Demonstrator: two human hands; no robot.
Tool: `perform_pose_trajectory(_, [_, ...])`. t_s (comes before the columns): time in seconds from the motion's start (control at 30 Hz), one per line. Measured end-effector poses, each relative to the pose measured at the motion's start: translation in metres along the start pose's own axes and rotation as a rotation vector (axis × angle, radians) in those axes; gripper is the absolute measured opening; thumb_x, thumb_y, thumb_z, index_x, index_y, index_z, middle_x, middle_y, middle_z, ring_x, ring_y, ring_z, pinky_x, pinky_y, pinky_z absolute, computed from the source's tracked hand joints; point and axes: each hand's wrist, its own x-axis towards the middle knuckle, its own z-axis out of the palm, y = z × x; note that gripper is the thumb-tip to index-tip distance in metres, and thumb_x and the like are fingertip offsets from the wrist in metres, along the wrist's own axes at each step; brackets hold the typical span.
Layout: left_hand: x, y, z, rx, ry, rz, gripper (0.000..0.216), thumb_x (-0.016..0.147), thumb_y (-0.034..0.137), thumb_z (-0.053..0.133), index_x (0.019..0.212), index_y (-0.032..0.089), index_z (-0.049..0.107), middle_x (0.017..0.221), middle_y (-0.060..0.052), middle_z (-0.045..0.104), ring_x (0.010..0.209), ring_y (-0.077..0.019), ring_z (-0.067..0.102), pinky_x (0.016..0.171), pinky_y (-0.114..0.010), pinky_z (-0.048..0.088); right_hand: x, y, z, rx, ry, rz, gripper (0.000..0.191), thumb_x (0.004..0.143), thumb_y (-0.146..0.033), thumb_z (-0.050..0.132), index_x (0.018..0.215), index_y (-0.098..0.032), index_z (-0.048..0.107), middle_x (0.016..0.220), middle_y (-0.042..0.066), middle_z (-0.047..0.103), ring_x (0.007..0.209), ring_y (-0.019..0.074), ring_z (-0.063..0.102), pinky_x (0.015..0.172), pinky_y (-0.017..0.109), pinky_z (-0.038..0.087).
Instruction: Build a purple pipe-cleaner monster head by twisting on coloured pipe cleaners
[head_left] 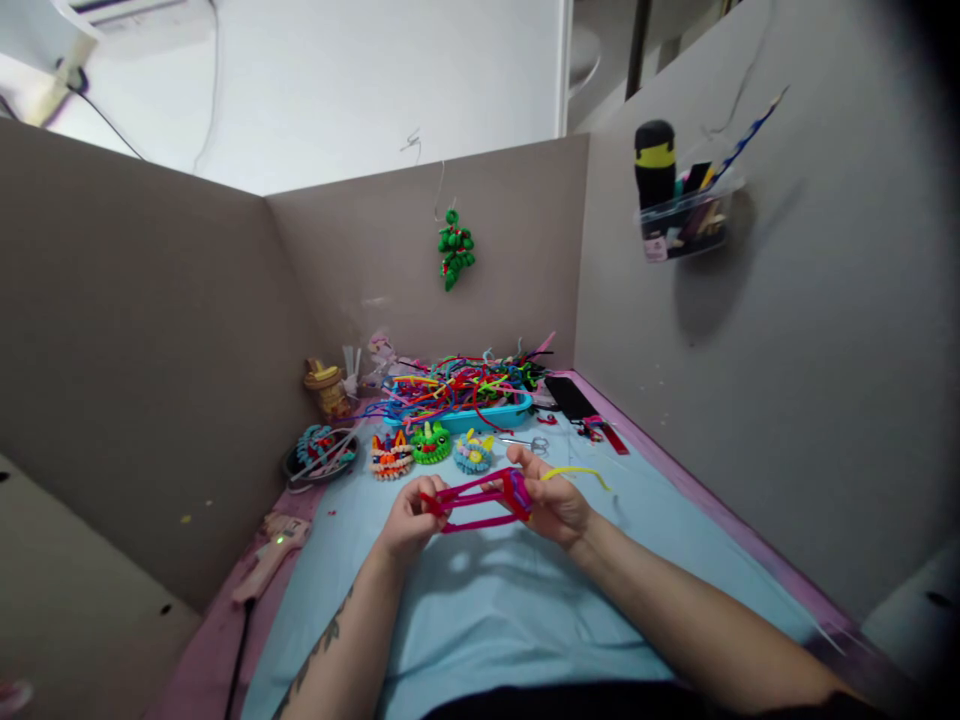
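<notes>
Between my two hands stretches a piece of magenta pipe cleaners [484, 497], held above the light blue cloth. My left hand [413, 514] pinches its left end, where a red tip shows. On the other side, my right hand [559, 505] grips the bunched end, which has purple and red wound in. A yellow pipe cleaner [581, 472] sticks out to the right past my right fingers. Just beyond my hands stand three small fuzzy figures: an orange and cream one [391, 457], a green one [430, 444] and a blue one [473, 453].
A blue tray [487, 417] heaped with coloured pipe cleaners stands at the back. Scissors [534, 444] lie before it, a black phone [570, 398] to the right. At left are a dark bowl [300, 470] and a pink glue gun [274, 560]. Grey panels [427, 300] enclose the table.
</notes>
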Motion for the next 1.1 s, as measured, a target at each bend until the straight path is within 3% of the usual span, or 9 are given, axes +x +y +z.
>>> perform_pose_trajectory(0.27, [0.002, 0.003, 0.004, -0.008, 0.051, 0.082, 0.036, 0.05, 0.007, 0.069, 0.05, 0.016, 0.035, 0.055, 0.003, 0.043, 0.06, -0.0114, 0.043, 0.054, -0.024, 0.031, 0.002, 0.004, -0.004, 0.005, -0.006, 0.016, 0.042, 0.059, -0.021, 0.078, 0.09, -0.02, 0.049, 0.077, 0.001, 0.069, 0.064, 0.0116, 0.065, 0.061, 0.021, 0.044])
perform_pose_trajectory(0.43, [0.0, 0.004, 0.001, -0.001, 0.067, -0.026, 0.032, 0.052, 0.01, 0.074, 0.061, 0.016, 0.043, 0.065, 0.003, 0.047, 0.06, -0.0095, 0.046, 0.052, -0.021, 0.029, 0.004, 0.005, -0.008, -0.069, -0.006, 0.039, 0.041, 0.059, -0.021, 0.078, 0.089, -0.019, 0.05, 0.074, 0.001, 0.067, 0.063, 0.0122, 0.063, 0.058, 0.021, 0.043])
perform_pose_trajectory(0.6, [-0.003, 0.006, -0.005, -0.005, 0.055, -0.083, 0.041, 0.054, 0.033, 0.08, 0.082, 0.018, 0.054, 0.08, 0.0, 0.053, 0.068, -0.0114, 0.052, 0.061, -0.023, 0.038, 0.007, 0.007, -0.01, -0.119, 0.024, 0.058, 0.039, 0.059, -0.022, 0.077, 0.088, -0.019, 0.051, 0.071, -0.001, 0.064, 0.059, 0.0107, 0.06, 0.056, 0.021, 0.043])
perform_pose_trajectory(0.73, [-0.003, 0.008, -0.006, -0.062, 0.039, -0.127, 0.063, 0.043, 0.051, 0.081, 0.093, 0.021, 0.058, 0.099, -0.004, 0.056, 0.084, -0.0181, 0.056, 0.071, -0.028, 0.044, 0.005, 0.005, -0.007, -0.132, 0.031, 0.056, 0.04, 0.058, -0.024, 0.078, 0.088, -0.019, 0.051, 0.074, 0.001, 0.066, 0.06, 0.0118, 0.06, 0.057, 0.022, 0.043])
perform_pose_trajectory(0.8, [-0.002, 0.008, -0.005, -0.076, 0.058, -0.162, 0.063, 0.043, 0.058, 0.076, 0.09, 0.02, 0.06, 0.097, -0.004, 0.058, 0.084, -0.019, 0.057, 0.071, -0.029, 0.045, 0.004, 0.004, -0.006, -0.145, 0.024, 0.054, 0.041, 0.057, -0.024, 0.079, 0.087, -0.019, 0.051, 0.073, 0.001, 0.066, 0.059, 0.0116, 0.06, 0.056, 0.022, 0.042])
perform_pose_trajectory(0.87, [0.0, 0.006, -0.004, -0.051, 0.118, -0.2, 0.055, 0.053, 0.063, 0.068, 0.084, 0.018, 0.061, 0.087, -0.004, 0.06, 0.076, -0.0169, 0.058, 0.067, -0.027, 0.044, 0.003, 0.003, -0.005, -0.161, 0.001, 0.067, 0.041, 0.056, -0.024, 0.079, 0.085, -0.019, 0.052, 0.07, 0.0, 0.065, 0.057, 0.0104, 0.058, 0.054, 0.02, 0.04])
perform_pose_trajectory(0.97, [0.002, 0.003, -0.003, 0.105, 0.171, -0.275, 0.04, 0.07, 0.053, 0.062, 0.081, 0.015, 0.062, 0.074, -0.002, 0.06, 0.063, -0.0122, 0.055, 0.059, -0.023, 0.04, 0.002, 0.002, -0.006, -0.191, -0.04, 0.106, 0.041, 0.056, -0.025, 0.08, 0.085, -0.018, 0.052, 0.071, 0.0, 0.064, 0.056, 0.0091, 0.057, 0.052, 0.018, 0.038])
perform_pose_trajectory(1.1, [0.0, 0.001, -0.004, 0.285, 0.052, -0.345, 0.029, 0.069, 0.039, 0.069, 0.081, 0.013, 0.062, 0.069, -0.002, 0.061, 0.061, -0.0102, 0.052, 0.057, -0.019, 0.036, 0.002, 0.002, -0.009, -0.223, -0.07, 0.13, 0.04, 0.056, -0.025, 0.08, 0.084, -0.017, 0.051, 0.07, 0.0, 0.063, 0.052, 0.0076, 0.054, 0.049, 0.017, 0.036])
